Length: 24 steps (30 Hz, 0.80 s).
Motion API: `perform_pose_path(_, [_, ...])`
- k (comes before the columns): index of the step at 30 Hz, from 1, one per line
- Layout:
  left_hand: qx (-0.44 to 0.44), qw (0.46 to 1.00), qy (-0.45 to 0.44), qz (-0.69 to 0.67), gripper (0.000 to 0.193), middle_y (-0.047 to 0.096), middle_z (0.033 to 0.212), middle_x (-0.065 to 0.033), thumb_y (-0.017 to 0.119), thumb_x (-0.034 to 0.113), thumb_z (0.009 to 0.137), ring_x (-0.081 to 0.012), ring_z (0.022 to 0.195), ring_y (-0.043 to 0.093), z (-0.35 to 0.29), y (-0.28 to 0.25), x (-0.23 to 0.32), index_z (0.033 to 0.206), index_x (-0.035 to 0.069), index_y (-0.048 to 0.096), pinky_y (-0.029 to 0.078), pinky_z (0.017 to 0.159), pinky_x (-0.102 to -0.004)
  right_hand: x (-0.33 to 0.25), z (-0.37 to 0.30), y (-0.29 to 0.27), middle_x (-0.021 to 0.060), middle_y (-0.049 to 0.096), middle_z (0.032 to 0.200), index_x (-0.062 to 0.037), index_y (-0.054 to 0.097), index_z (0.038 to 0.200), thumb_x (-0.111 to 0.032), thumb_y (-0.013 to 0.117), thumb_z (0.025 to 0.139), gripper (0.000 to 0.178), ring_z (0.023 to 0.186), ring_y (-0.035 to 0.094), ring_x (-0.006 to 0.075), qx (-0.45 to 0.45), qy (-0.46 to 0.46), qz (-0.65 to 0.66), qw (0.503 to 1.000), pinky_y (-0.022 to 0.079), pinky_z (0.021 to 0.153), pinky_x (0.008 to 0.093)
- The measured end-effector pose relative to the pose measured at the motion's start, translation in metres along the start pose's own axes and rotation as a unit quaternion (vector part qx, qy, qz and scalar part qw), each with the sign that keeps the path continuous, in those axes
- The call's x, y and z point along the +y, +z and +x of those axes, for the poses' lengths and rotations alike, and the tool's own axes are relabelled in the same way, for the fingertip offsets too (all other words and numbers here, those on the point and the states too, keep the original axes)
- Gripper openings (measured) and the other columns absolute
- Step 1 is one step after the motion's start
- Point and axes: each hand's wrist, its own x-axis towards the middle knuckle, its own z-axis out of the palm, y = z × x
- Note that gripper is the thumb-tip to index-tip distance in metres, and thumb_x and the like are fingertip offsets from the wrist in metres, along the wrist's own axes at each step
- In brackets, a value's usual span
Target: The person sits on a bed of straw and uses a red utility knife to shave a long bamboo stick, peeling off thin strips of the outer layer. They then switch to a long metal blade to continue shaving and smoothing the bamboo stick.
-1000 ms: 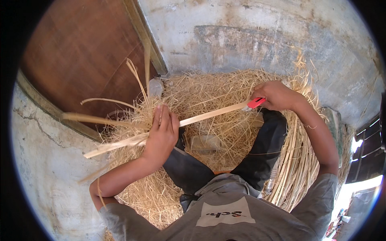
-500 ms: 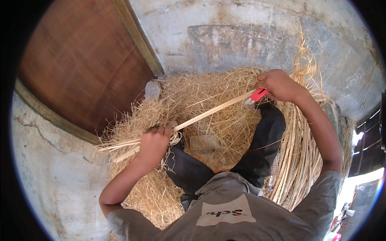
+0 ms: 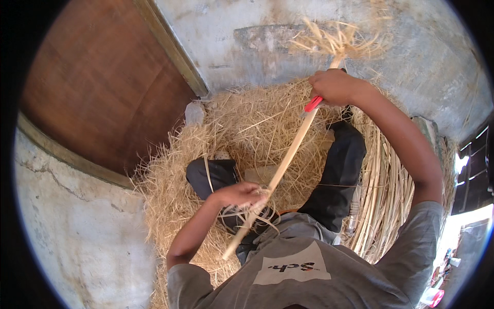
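Observation:
A long pale flat strip (image 3: 288, 154) of split plant fibre, perhaps bamboo or reed, slants from the upper right down toward my lap. Its far end spreads into a frayed tuft (image 3: 337, 41), smeared by motion. My right hand (image 3: 334, 87) is closed around a red box cutter (image 3: 313, 103) and the upper part of the strip; the cutter's blade end lies against it. Lower down, my left hand (image 3: 242, 194) closes on the strip's near part, its fingertips blurred. Thin curled fibres (image 3: 262, 213) loop around and below that hand.
Loose straw (image 3: 247, 110) covers the ground around my bent legs (image 3: 339, 170). A bundle of long dry stalks (image 3: 383, 190) lies at the right. A stained wall (image 3: 221, 36) rises ahead, with a brown wooden door (image 3: 103, 82) at the left. A pale stone (image 3: 195, 113) sits by the door frame.
The strip has swung from nearly level to steep. My right hand has moved up and slightly left; my left hand has come right and nearer my lap. The frayed end has swept leftward.

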Motion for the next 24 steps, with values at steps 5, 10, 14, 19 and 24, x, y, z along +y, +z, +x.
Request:
perform_pose_path(5, [0.159,0.96,0.003,0.232,0.053,0.069,0.084,-0.0109,0.079,0.046,0.072,-0.021,0.075,0.066,0.001,0.037,0.03,0.105,0.007,0.068,0.05,0.069,-0.0307,0.008,0.002,0.026,0.0071,0.059,0.088,-0.0093,0.066,0.079,-0.016,0.067,0.078,0.007,0.089,0.06,0.0285,-0.011,0.075,0.031,0.997,0.05,0.074,0.0422])
perform_pose_path(10, [0.206,0.974,0.074,-0.065,0.02,0.067,0.078,-0.0028,0.075,0.012,0.081,-0.0077,0.071,0.062,0.003,0.045,-0.004,0.096,0.002,0.068,0.049,0.064,-0.0239,-0.036,-0.024,0.055,0.0114,0.061,0.082,-0.0081,0.064,0.088,-0.014,0.066,0.08,0.011,0.081,0.062,0.0322,0.395,0.142,0.173,0.891,0.049,0.067,0.043])
perform_pose_path(14, [0.147,0.951,0.174,-0.207,0.019,0.062,0.085,0.0031,0.068,0.006,0.087,-0.0047,0.072,0.056,-0.004,0.027,0.014,0.105,0.001,0.063,0.047,0.063,-0.0217,-0.121,-0.04,0.108,0.0172,0.059,0.064,-0.0053,0.062,0.087,-0.031,0.07,0.084,0.027,0.06,0.06,0.0378,0.269,0.266,0.311,0.872,0.048,0.056,0.0431])
perform_pose_path(19, [0.235,0.941,0.178,-0.166,0.026,0.058,0.082,0.0056,0.076,0.015,0.082,-0.0039,0.074,0.05,-0.013,0.046,0.029,0.1,0.002,0.063,0.044,0.064,-0.022,-0.196,-0.03,0.107,0.0166,0.06,0.064,-0.0041,0.059,0.081,-0.059,0.062,0.083,0.055,0.063,0.063,0.0361,0.181,0.181,0.371,0.893,0.048,0.055,0.0435])
perform_pose_path(24, [0.371,0.923,0.094,-0.033,0.046,0.059,0.078,0.0019,0.087,0.023,0.068,-0.005,0.068,0.052,-0.026,0.067,0.048,0.098,0.003,0.057,0.045,0.06,-0.0224,-0.202,-0.028,0.117,0.0154,0.063,0.066,-0.0048,0.059,0.081,-0.066,0.053,0.085,0.062,0.061,0.065,0.0345,0.103,0.153,0.314,0.931,0.051,0.056,0.0445])
